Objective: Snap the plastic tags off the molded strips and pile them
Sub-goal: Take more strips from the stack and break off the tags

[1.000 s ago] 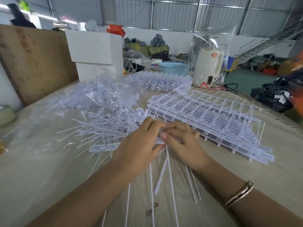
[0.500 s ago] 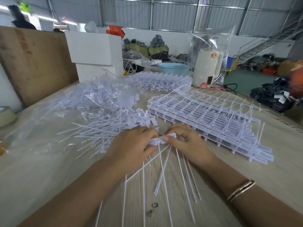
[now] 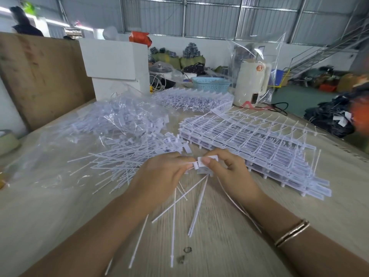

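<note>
Both hands meet over the middle of the wooden table (image 3: 229,246). My left hand (image 3: 161,174) grips a bunch of white plastic tags (image 3: 196,196) by their heads, with their thin tails fanning down toward me. My right hand (image 3: 227,172) pinches a flat tag head (image 3: 207,160) on the same bunch, thumb on top. A stack of molded strips (image 3: 259,142) lies just right of my hands. A loose pile of snapped-off tags (image 3: 129,154) lies to the left.
More tags sit on clear plastic sheeting (image 3: 60,156) at the left. Another batch of strips (image 3: 191,98) lies farther back. A white box (image 3: 115,62), a blue basket (image 3: 211,84) and a cream appliance (image 3: 251,82) stand at the far edge. A tape roll (image 3: 6,140) is at the left.
My hands have drawn back from the stack toward me with the bunch. The right hand has shifted its pinch onto one tag head, and the tails now fan out below.
</note>
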A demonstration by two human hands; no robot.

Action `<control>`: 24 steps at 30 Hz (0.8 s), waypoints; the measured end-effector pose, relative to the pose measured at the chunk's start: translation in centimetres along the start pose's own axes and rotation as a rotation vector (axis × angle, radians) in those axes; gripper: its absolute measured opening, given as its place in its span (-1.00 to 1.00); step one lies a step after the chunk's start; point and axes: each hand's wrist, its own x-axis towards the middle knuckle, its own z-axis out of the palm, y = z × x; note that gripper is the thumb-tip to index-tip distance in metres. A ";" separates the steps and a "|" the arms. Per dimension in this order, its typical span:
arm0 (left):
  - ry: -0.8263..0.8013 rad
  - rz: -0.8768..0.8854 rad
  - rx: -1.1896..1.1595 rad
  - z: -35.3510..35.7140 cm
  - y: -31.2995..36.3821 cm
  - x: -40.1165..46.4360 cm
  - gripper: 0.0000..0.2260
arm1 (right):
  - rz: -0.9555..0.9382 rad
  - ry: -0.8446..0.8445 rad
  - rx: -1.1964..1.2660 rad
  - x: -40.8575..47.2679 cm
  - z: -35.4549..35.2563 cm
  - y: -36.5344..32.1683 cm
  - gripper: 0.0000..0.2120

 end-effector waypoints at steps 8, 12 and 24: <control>0.132 0.042 -0.116 -0.4 1.3 0.0 -0.83 | 0.181 0.073 0.832 0.4 -0.9 0.1 -0.86; 0.087 -0.032 -0.133 -0.8 0.6 -0.2 -0.81 | 0.201 0.091 0.377 0.5 -1.7 1.8 -0.80; 0.052 -0.090 -0.025 0.6 1.2 -0.1 -0.59 | -0.052 0.080 -0.291 -0.1 0.2 0.2 -0.75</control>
